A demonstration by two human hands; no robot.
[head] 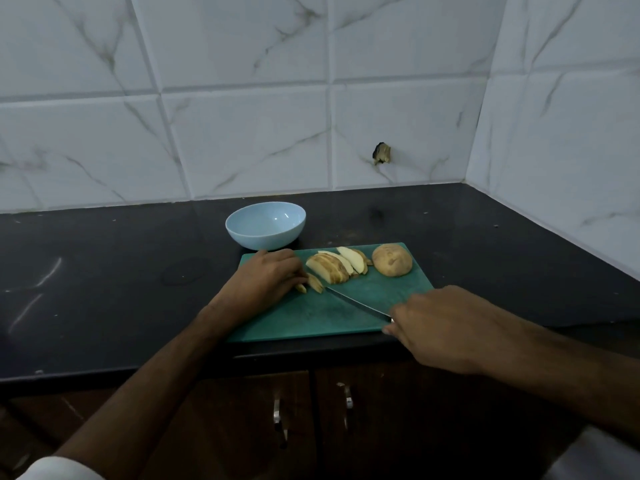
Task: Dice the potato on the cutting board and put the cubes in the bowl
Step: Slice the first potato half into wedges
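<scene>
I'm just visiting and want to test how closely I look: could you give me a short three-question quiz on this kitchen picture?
1. True or false: the pale blue round bowl already holds potato cubes.
2. Which hand grips the steel-bladed knife: the left hand or the right hand?
3. Multiple choice: on the green plastic cutting board, the uncut brown potato half lies (a) at the far right corner, (b) under the left hand, (c) at the near edge.

Key
1. False; it is empty.
2. The right hand; the left steadies the fanned potato slices.
3. (a)
</scene>
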